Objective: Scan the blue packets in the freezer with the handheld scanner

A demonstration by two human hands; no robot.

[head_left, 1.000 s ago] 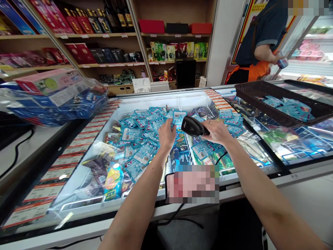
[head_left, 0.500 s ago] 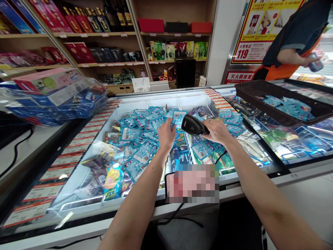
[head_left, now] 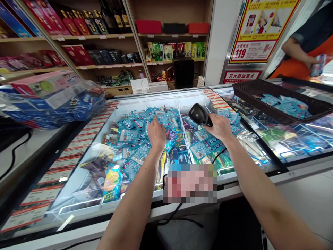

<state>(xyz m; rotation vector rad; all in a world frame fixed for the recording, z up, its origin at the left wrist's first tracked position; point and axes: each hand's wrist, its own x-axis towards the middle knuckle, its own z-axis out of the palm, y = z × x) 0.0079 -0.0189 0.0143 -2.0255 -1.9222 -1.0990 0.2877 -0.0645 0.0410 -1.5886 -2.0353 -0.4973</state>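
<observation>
An open chest freezer [head_left: 85, 156] holds a heap of small blue packets [head_left: 135, 135]. My left hand [head_left: 156, 134] reaches down into the heap, its fingertips on a blue packet [head_left: 162, 118] lying on top. My right hand [head_left: 221, 126] grips a black barcode scanner [head_left: 199, 114], raised over the wire divider [head_left: 186, 139] and pointed left toward the packets. The scanner's cable [head_left: 215, 158] runs down toward the freezer's front edge.
A dark basket [head_left: 275, 104] with more blue packets rests on the freezer's glass lid at right. Behind it another person's arm [head_left: 296, 52] holds a small item. A plastic-wrapped stack of boxes [head_left: 52, 97] sits at left. Shelves of goods [head_left: 104, 41] line the back wall.
My left hand let the held packet down and moved left and back onto the heap. The scanner rose and shifted right. The other person moved further right.
</observation>
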